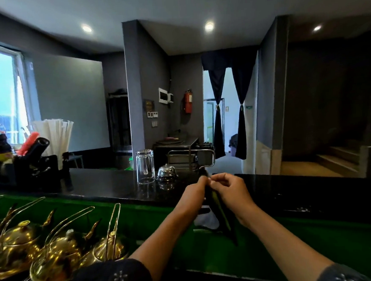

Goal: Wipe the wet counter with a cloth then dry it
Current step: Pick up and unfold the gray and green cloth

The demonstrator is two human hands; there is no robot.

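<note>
Now both hands up over black counter [108, 185], close together. Left hand [193, 193] and right hand [228, 192] pinch top of dark cloth [217, 206], green edge showing; it hangs down soft and long. Likely held so to fold or open it before wiping. Counter shiny, smooth, hard. Upside-down glass [145, 166] and round metal bell [166, 172] stand near hands. Wiping looks not yet begun.
</note>
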